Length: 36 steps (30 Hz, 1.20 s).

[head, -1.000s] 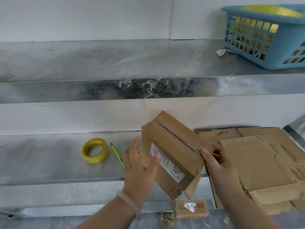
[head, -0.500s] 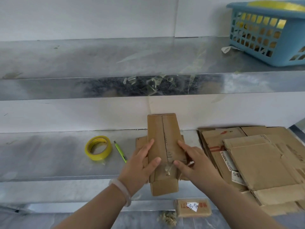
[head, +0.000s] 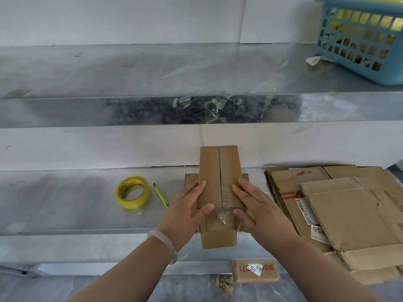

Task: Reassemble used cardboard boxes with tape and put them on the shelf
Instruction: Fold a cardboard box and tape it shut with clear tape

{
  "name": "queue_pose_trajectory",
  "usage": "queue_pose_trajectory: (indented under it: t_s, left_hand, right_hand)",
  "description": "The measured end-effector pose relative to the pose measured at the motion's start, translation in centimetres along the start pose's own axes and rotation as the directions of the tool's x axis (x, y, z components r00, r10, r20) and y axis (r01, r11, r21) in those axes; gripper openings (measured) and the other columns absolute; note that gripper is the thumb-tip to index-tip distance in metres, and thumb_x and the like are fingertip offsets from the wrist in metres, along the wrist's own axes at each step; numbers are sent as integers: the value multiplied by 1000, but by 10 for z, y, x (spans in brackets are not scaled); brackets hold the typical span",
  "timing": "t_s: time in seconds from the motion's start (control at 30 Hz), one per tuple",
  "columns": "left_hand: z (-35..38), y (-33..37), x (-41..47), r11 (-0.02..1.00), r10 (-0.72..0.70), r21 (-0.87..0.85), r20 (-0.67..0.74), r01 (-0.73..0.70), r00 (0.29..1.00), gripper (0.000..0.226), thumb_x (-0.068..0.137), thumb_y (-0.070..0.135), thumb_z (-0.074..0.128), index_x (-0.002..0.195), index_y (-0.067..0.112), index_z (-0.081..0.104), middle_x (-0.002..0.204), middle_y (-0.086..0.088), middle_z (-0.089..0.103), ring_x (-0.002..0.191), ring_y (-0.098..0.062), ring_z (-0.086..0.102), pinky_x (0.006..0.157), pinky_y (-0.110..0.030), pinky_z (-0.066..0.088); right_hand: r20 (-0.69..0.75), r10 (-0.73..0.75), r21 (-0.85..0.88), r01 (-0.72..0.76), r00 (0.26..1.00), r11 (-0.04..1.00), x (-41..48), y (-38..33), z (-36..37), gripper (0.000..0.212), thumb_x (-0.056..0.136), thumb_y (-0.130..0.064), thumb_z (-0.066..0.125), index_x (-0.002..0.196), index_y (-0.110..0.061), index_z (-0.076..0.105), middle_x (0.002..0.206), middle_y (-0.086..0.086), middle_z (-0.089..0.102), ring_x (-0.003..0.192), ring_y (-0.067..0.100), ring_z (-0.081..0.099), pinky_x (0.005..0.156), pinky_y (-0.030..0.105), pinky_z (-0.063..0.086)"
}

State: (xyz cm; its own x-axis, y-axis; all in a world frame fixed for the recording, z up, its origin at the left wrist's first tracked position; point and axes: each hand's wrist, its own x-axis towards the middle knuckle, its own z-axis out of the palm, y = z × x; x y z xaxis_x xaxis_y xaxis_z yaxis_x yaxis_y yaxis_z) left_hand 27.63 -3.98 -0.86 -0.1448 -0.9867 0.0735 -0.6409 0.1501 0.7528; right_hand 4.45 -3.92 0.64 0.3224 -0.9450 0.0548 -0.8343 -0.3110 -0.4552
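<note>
The cardboard box (head: 219, 192), lengthwise away from the person, is pressed onto the shelf (head: 65, 203) by the left hand (head: 187, 210) and right hand (head: 255, 205), each grip flat and clasping nothing. The tape roll (head: 132, 192) lies left of the box, nearer the left hand.

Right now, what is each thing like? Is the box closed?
cardboard box: flaps folded shut, seam facing up.
left hand: flat, pressing the box.
right hand: flat, pressing the box.
yellow tape roll: lying flat, untouched.
green pen: lying beside the tape roll.
flattened boxes: stacked flat.
blue basket: upright, something yellow inside.
</note>
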Motion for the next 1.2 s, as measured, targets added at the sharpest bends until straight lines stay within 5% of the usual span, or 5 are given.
queue_pose_trajectory:
  t_s: [0.23,0.43,0.63,0.93,1.2]
  left_hand:
    - [-3,-2,-7,996,93,8,-88,-93,992,73,77,74,46,139,36,48,149,22,28,132,18,22,113,-15,22]
    - [1,-3,-6,989,83,129,-110,-69,990,85,72,85,42,138,33,54,149,19,32,138,-12,38,115,-37,33]
    - [19,7,2,895,319,378,-176,-235,931,64,72,64,60,120,21,60,137,-2,52,124,-24,49,98,-44,49]
    - [32,-2,5,766,416,611,-232,-201,879,61,68,60,67,118,26,60,128,-4,59,116,-30,55,90,-46,47]
    - [25,-6,6,839,389,469,-158,-278,908,65,72,57,64,127,26,49,136,-7,52,124,-31,49,97,-49,48]
  right_hand:
    - [-65,-44,34,46,997,998,-4,1,-3,84,87,-79,6,149,-32,38,159,-15,26,147,6,22,120,29,16]
    - [-74,-16,42,19,997,999,-3,1,6,73,87,-67,26,149,-31,40,156,-21,24,144,4,26,120,28,19]
    - [-90,18,33,-15,996,999,-3,-6,12,74,87,-68,41,151,-32,34,153,-29,11,136,-6,19,111,14,10]
    - [-203,-27,30,34,979,999,-8,-2,33,82,81,-68,52,150,-29,35,160,-11,27,134,15,47,104,32,40]
    - [-343,-95,-74,74,935,995,-3,4,44,79,74,-41,79,142,-21,44,153,-1,40,126,23,56,105,38,43]
